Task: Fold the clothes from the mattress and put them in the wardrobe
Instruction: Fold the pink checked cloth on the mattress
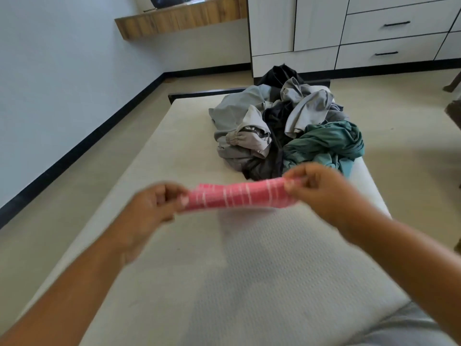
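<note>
White mattress (174, 245) w/ clothes pile (287, 126) (far end) on it.

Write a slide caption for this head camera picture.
A pink striped cloth pinched between left hand and right hand over the mattress; clothes pile beyond.

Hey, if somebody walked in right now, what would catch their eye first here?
The pink striped cloth, stretched above the mattress between the left hand and the right hand, each pinching one end. Behind it, a tangled pile of clothes, grey, dark and teal, lies at the mattress's far end, with the white wardrobe beyond.
</note>
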